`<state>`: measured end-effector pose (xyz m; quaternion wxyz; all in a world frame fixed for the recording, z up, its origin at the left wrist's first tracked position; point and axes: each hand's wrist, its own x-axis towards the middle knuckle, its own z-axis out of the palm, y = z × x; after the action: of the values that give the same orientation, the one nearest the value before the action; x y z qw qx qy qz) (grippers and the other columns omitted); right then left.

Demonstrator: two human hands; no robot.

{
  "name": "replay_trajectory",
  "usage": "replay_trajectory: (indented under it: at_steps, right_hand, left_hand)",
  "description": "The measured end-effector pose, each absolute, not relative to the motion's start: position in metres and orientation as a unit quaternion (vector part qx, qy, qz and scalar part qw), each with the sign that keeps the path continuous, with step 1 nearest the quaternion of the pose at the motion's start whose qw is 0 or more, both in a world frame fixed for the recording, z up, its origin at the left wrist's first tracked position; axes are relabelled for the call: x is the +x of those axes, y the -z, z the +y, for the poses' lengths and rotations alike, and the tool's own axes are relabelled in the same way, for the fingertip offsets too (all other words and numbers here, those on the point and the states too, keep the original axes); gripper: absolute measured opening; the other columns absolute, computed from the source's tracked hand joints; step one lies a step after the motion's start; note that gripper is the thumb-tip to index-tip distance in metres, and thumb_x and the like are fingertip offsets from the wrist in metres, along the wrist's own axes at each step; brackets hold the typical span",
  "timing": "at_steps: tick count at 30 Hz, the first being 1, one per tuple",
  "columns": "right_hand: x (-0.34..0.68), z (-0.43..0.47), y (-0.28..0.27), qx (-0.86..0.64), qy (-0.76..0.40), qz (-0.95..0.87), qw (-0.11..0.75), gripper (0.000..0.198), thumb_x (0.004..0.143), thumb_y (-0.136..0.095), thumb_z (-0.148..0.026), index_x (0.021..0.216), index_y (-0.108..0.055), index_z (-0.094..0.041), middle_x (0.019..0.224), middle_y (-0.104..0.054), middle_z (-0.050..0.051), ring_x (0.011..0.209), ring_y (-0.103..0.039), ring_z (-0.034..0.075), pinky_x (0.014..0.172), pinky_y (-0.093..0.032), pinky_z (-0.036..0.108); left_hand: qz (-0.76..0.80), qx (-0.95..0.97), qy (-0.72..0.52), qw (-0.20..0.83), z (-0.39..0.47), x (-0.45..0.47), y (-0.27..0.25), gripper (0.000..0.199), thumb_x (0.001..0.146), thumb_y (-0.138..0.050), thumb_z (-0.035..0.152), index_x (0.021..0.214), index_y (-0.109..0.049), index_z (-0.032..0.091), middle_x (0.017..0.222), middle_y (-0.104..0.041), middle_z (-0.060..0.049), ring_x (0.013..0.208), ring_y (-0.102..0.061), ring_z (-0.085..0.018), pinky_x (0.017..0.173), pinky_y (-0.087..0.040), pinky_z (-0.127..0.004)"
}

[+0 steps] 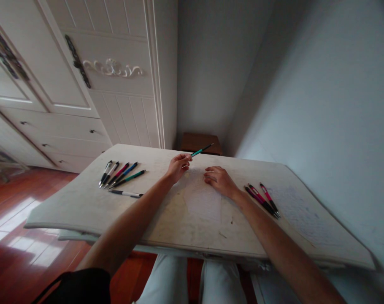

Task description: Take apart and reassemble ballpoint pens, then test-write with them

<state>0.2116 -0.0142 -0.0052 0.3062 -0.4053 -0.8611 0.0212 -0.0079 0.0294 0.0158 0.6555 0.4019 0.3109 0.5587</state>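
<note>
My left hand (pixel 179 166) is closed around one end of a teal pen (pixel 198 151), its dark tip pointing up and to the right over the table's far edge. To its right, my right hand (pixel 220 179) hovers at or just above the tabletop, fingers a little bent and apart, holding nothing. Beyond my left forearm lies a loose row of several pens (pixel 117 174) in white, pink, blue and green, with a white pen (pixel 125 194) lying crosswise nearer me. Right of my right forearm rest 3 pink-and-black pens (pixel 262 198).
The white table (pixel 166 228) has scribbled marks on its right side. A white wardrobe (pixel 125 105) stands behind at the left, a grey wall (pixel 331 105) rises on the right, and a brown wooden box-like piece (pixel 200 138) sits beyond the far edge.
</note>
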Motion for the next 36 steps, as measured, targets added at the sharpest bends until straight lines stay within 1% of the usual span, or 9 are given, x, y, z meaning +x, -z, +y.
replay_trajectory:
  at_steps: [5,10,13,18,23,26,28,33,36]
  right_hand:
    - [0.224,-0.015,0.004,-0.416,-0.073,-0.849,0.317,0.014,0.088,-0.064,-0.029,0.093,-0.076,-0.023,0.103,-0.070,0.009,0.098,-0.062,0.024,0.090,-0.048,0.041]
    - [0.235,-0.016,0.001,-0.452,-0.075,-0.833,0.310,0.013,0.086,-0.065,-0.024,0.093,-0.076,-0.020,0.094,-0.070,0.009,0.091,-0.061,0.024,0.086,-0.047,0.039]
    - [0.237,-0.017,0.001,-0.464,-0.079,-0.831,0.297,0.013,0.086,-0.064,-0.021,0.091,-0.076,-0.020,0.090,-0.070,0.008,0.088,-0.060,0.023,0.084,-0.047,0.039]
    - [0.235,-0.018,-0.001,-0.464,-0.074,-0.833,0.292,0.016,0.087,-0.061,-0.017,0.091,-0.076,-0.021,0.090,-0.071,0.007,0.089,-0.061,0.022,0.085,-0.047,0.038]
    - [0.238,-0.016,0.002,-0.485,-0.064,-0.823,0.288,0.024,0.087,-0.058,-0.011,0.102,-0.074,-0.020,0.095,-0.070,0.009,0.093,-0.060,0.022,0.088,-0.046,0.038]
    - [0.244,-0.011,0.005,-0.506,-0.061,-0.802,0.312,0.031,0.087,-0.052,-0.007,0.106,-0.072,-0.021,0.095,-0.068,0.008,0.094,-0.059,0.022,0.088,-0.046,0.037]
    - [0.251,-0.008,0.006,-0.518,-0.059,-0.782,0.342,0.030,0.088,-0.049,-0.008,0.103,-0.073,-0.021,0.093,-0.066,0.008,0.093,-0.059,0.021,0.087,-0.046,0.037]
    - [0.263,-0.004,0.001,-0.537,-0.056,-0.726,0.425,0.021,0.088,-0.048,-0.018,0.089,-0.069,-0.020,0.092,-0.063,0.007,0.091,-0.060,0.022,0.086,-0.047,0.038]
    - [0.263,-0.006,-0.003,-0.549,-0.084,-0.692,0.461,0.012,0.084,-0.054,-0.027,0.086,-0.063,-0.021,0.086,-0.064,0.005,0.081,-0.060,0.020,0.079,-0.048,0.035]
  left_hand:
    - [0.323,0.456,-0.549,0.621,0.030,-0.008,-0.013,0.035,0.059,-0.083,0.038,0.076,-0.062,0.016,0.076,-0.061,-0.001,0.058,-0.046,-0.006,0.051,-0.032,-0.020]
    - [0.362,0.505,-0.555,0.553,0.033,-0.010,-0.010,0.034,0.059,-0.081,0.037,0.079,-0.064,0.016,0.065,-0.056,0.002,0.056,-0.046,-0.008,0.051,-0.035,-0.021]
    - [0.392,0.536,-0.544,0.512,0.033,-0.011,-0.009,0.035,0.059,-0.080,0.037,0.081,-0.064,0.016,0.065,-0.057,0.002,0.055,-0.046,-0.008,0.051,-0.035,-0.022]
    - [0.405,0.568,-0.527,0.485,0.033,-0.011,-0.008,0.033,0.059,-0.077,0.036,0.081,-0.064,0.016,0.067,-0.058,0.001,0.054,-0.045,-0.008,0.050,-0.033,-0.022]
    - [0.411,0.593,-0.511,0.467,0.032,-0.011,-0.007,0.032,0.059,-0.077,0.037,0.080,-0.065,0.016,0.066,-0.058,0.001,0.054,-0.045,-0.009,0.050,-0.032,-0.023]
    - [0.411,0.597,-0.510,0.464,0.034,-0.012,-0.006,0.032,0.059,-0.076,0.037,0.081,-0.065,0.016,0.066,-0.059,0.001,0.054,-0.045,-0.009,0.050,-0.032,-0.022]
    - [0.410,0.594,-0.513,0.465,0.035,-0.013,-0.005,0.031,0.060,-0.076,0.036,0.081,-0.065,0.016,0.065,-0.059,0.001,0.054,-0.044,-0.008,0.050,-0.032,-0.022]
    - [0.410,0.586,-0.522,0.464,0.034,-0.013,-0.005,0.029,0.060,-0.076,0.035,0.079,-0.066,0.016,0.063,-0.059,0.001,0.052,-0.044,-0.008,0.049,-0.031,-0.022]
    - [0.408,0.589,-0.521,0.463,0.034,-0.013,-0.005,0.029,0.060,-0.077,0.035,0.079,-0.067,0.016,0.062,-0.058,0.001,0.052,-0.044,-0.008,0.049,-0.031,-0.021]
